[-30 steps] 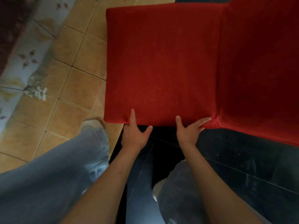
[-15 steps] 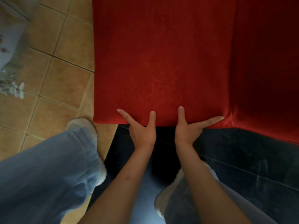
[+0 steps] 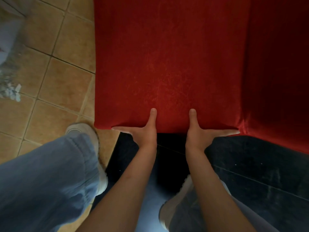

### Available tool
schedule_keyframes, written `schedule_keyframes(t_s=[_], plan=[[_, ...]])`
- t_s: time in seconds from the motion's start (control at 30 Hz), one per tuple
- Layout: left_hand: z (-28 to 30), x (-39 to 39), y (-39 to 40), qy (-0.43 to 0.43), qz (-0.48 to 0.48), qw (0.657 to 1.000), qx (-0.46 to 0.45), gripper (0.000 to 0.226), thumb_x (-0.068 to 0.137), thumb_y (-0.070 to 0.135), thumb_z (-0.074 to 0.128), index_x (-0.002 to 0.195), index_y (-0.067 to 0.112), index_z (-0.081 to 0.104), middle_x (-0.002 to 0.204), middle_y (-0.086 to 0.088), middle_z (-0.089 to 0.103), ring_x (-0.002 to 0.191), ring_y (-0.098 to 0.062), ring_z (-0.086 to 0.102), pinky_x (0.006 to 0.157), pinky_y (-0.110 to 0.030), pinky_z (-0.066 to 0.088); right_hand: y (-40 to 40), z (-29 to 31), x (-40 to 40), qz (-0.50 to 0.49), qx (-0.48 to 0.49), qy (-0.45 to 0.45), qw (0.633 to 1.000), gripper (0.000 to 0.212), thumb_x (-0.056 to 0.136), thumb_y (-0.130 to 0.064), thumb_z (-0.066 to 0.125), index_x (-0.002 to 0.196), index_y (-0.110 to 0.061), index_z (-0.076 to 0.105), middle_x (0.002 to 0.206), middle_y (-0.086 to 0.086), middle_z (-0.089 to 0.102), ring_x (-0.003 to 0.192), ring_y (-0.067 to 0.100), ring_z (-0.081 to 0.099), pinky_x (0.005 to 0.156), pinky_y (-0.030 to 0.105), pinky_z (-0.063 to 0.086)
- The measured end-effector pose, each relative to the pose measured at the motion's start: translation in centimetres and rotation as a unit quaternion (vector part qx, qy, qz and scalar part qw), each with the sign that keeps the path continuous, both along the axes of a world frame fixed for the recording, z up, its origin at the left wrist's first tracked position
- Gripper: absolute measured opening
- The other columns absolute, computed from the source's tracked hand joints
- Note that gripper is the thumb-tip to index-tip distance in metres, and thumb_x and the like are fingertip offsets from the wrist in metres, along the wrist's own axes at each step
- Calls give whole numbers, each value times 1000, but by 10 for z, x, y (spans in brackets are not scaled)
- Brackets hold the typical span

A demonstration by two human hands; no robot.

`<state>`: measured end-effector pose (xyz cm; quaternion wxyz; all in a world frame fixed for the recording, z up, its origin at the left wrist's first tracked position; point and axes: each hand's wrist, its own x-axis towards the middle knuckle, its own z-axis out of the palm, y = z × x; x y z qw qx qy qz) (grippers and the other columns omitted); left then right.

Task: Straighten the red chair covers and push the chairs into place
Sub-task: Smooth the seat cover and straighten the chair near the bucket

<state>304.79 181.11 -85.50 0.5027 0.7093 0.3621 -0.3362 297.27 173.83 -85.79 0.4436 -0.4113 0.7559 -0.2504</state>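
Observation:
A chair in a red chair cover (image 3: 167, 56) fills the upper middle, its seat seen from above and its covered backrest (image 3: 280, 67) on the right. My left hand (image 3: 145, 131) and my right hand (image 3: 199, 133) press on the seat's near edge, a little apart. Each thumb lies on top of the seat. Each forefinger stretches outward along the edge, the left one toward the near left corner, the right one toward the backrest. The other fingers are hidden below the edge. The cloth bunches into small wrinkles (image 3: 243, 125) at the right fingertip.
Tan floor tiles (image 3: 55, 77) lie left of the chair, a dark glossy floor strip (image 3: 250, 164) below it. My legs in blue jeans (image 3: 46, 181) and pale shoes (image 3: 83, 129) stand close to the seat. A patterned cloth edge (image 3: 10, 81) shows at far left.
The view has closed in on the seat. Both forefingers have spread further outward along the near edge, the left toward the corner and the right toward the backrest.

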Motion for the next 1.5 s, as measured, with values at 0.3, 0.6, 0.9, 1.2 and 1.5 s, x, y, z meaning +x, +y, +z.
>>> schedule_keyframes(t_s=[0.3,0.6,0.9,1.2,1.5], plan=[[-16,-4,-5,-18,88,995,-41,129,64,51,83,153,28,-8,139,0,48,114,-14,58,97,-42,51,3,-13,0,-14,-54,-25,998,136,65,-44,83,141,-45,-30,140,0,38,96,-15,56,70,-2,42],[-32,-11,-11,-106,117,987,-16,135,68,47,82,140,45,-32,132,11,41,96,10,58,77,-23,54,4,-28,-2,-14,-109,-48,993,127,66,-46,75,143,-46,-26,146,-6,22,109,-17,49,77,1,43],[-33,-7,-6,-57,109,992,-34,133,65,49,82,150,32,-18,141,-1,45,112,-12,59,94,-41,53,2,-27,-5,12,-93,-74,993,132,72,-33,79,141,-38,-34,146,-10,8,112,-27,38,83,0,41],[-25,1,-11,-23,114,993,-27,129,65,44,84,152,31,-11,142,-1,44,112,-15,59,93,-42,53,-1,-15,6,-22,-86,-47,995,131,73,-24,81,144,-41,-28,144,-5,22,117,1,52,98,23,47],[-1,34,-21,-18,113,992,-51,125,67,41,84,152,34,-6,138,4,47,112,-15,59,97,-45,50,-8,6,34,-38,-98,-52,993,131,71,-24,83,148,-34,-23,119,-28,31,91,-28,50,76,0,43]])
